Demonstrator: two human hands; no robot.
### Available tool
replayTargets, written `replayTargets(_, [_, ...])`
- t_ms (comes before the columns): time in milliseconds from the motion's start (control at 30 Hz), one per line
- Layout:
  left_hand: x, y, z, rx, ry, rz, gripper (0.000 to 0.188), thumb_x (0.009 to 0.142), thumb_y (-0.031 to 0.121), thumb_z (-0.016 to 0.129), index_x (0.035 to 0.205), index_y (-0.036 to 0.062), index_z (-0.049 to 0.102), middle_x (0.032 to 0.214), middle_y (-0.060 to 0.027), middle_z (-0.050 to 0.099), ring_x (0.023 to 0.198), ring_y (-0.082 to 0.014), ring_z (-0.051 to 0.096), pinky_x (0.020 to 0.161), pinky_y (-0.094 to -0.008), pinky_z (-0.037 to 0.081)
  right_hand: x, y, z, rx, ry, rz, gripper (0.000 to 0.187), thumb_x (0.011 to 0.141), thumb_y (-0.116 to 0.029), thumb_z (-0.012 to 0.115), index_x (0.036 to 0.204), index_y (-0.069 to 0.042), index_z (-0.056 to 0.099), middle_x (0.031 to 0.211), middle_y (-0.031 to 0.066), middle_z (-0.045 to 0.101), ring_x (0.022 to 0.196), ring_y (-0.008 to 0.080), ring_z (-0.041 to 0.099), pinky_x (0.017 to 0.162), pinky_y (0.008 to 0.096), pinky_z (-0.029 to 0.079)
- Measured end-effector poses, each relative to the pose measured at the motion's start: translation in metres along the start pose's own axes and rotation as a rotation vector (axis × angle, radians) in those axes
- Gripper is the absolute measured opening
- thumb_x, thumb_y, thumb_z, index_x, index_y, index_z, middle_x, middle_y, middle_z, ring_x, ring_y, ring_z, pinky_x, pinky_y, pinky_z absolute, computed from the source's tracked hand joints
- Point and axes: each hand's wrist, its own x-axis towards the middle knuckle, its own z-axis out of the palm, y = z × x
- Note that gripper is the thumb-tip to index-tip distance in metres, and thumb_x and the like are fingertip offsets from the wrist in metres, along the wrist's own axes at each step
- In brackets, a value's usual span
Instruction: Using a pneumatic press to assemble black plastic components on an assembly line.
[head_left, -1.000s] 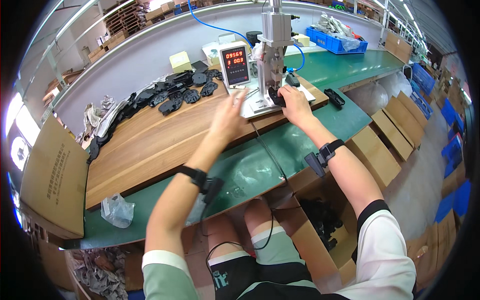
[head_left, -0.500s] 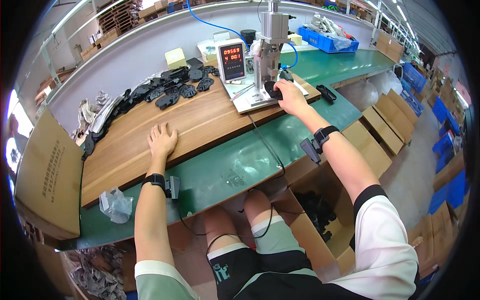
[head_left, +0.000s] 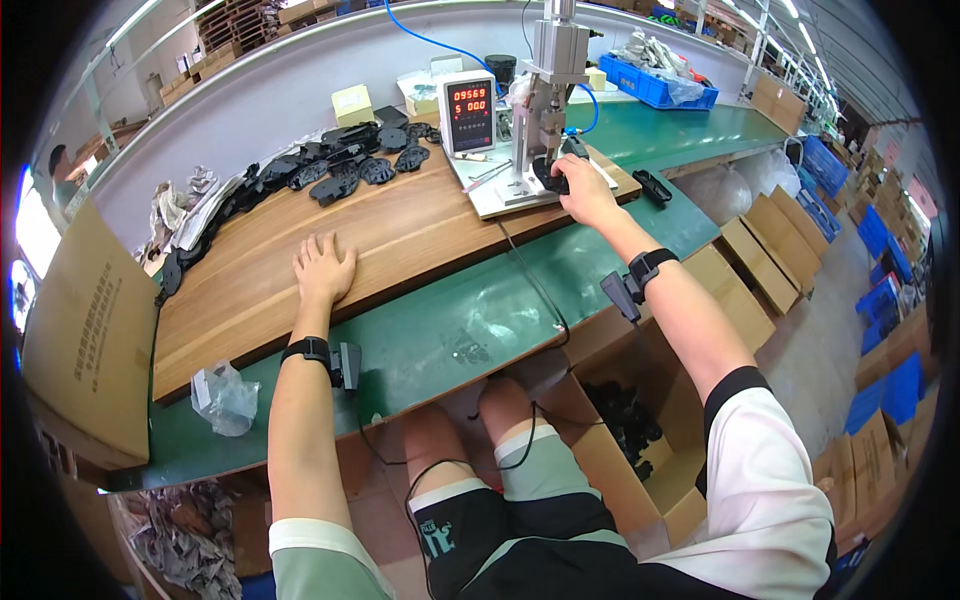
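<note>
Black, flat plastic part [head_left: 546,178]: at foot of silver, upright metal press [head_left: 560,55], pinched by your right hand [head_left: 588,190]. Your left hand [head_left: 324,270], withdrawn from press, lies spread leftward of it; holding now seems one-handed.

Board [head_left: 230,315] is lying on bench [head_left: 480,335], L hand [head_left: 325,274] resting on it. Press [head_left: 561,55] is standing at R end, display box [head_left: 470,115] sitting just L of it. Parts pile [head_left: 338,160] is lying along back; carton [head_left: 85,345] is standing far L (bag [head_left: 226,402] sitting nr it, up front).
</note>
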Motion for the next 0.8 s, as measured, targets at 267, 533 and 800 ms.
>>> replayTargets(267, [-0.001, 0.004, -0.002, 0.046, 0.01, -0.001, 0.078, 0.101, 0.063, 0.04, 0.163, 0.0169, 0.035, 0.171, -0.0199, 0.022, 0.16, -0.0357, 0.016, 0.129, -0.054, 0.01, 0.005, 0.005, -0.004, 0.002, -0.017, -0.003, 0.031, 0.073, 0.003, 0.071, 0.103, -0.006, 0.065, 0.108, 0.0129, 0.067, 0.109, 0.0362, 0.064, 0.092, 0.0458, 0.054])
replayTargets(533, [0.027, -0.048, 0.017, -0.494, 0.066, 0.01, 0.068, 0.104, 0.057, 0.034, 0.156, 0.0143, 0.047, 0.165, -0.0217, 0.038, 0.156, -0.0373, 0.027, 0.128, -0.0509, 0.014, -0.056, -0.046, -0.053, 0.405, 0.443, 0.035, 0.03, 0.085, 0.006, 0.06, 0.112, -0.003, 0.067, 0.109, 0.0158, 0.069, 0.099, 0.0301, 0.068, 0.083, 0.0358, 0.053])
replayTargets(800, [0.037, -0.041, 0.004, -1.581, 0.047, 0.068, 0.071, 0.106, 0.048, 0.021, 0.142, -0.0016, 0.057, 0.133, -0.022, 0.069, 0.135, -0.0303, 0.057, 0.117, -0.0442, 0.039, -0.477, -0.054, -0.016, 0.324, 0.333, 0.867, 0.023, 0.093, 0.005, 0.054, 0.116, 0.001, 0.059, 0.108, 0.013, 0.062, 0.105, 0.0259, 0.061, 0.097, 0.036, 0.047])
